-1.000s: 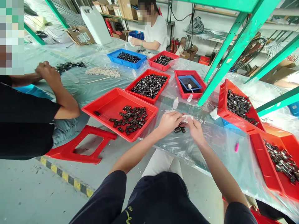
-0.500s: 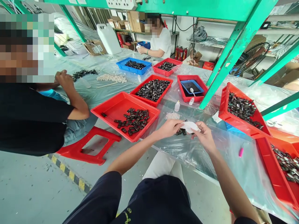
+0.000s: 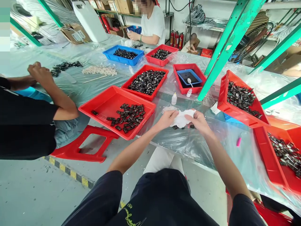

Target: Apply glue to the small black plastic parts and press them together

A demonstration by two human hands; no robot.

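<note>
Between my two hands a white cloth (image 3: 182, 119) is held up over the near table edge. My left hand (image 3: 167, 120) pinches its left end, and my right hand (image 3: 198, 121) grips the right end with the thumb on top. Small dark metallic pieces (image 3: 175, 127) lie on the plastic sheet just under the cloth, partly hidden by it. Behind my left hand is a pile of tiny whitish bits (image 3: 169, 108). A small white dropper bottle (image 3: 174, 99) stands just beyond that pile.
A red tray (image 3: 98, 110) with dark pieces sits left, with another full red tray (image 3: 147, 82) behind. A green post (image 3: 225, 47) rises at right, near tilted red bins (image 3: 222, 94). A pink-handled tool (image 3: 239, 142) lies right. Co-workers sit at left (image 3: 28, 122) and at the far side (image 3: 152, 26).
The cloth is spread wider and flatter between my hands than before. My view has tipped downward and shifted, so the trays appear higher and further left.
</note>
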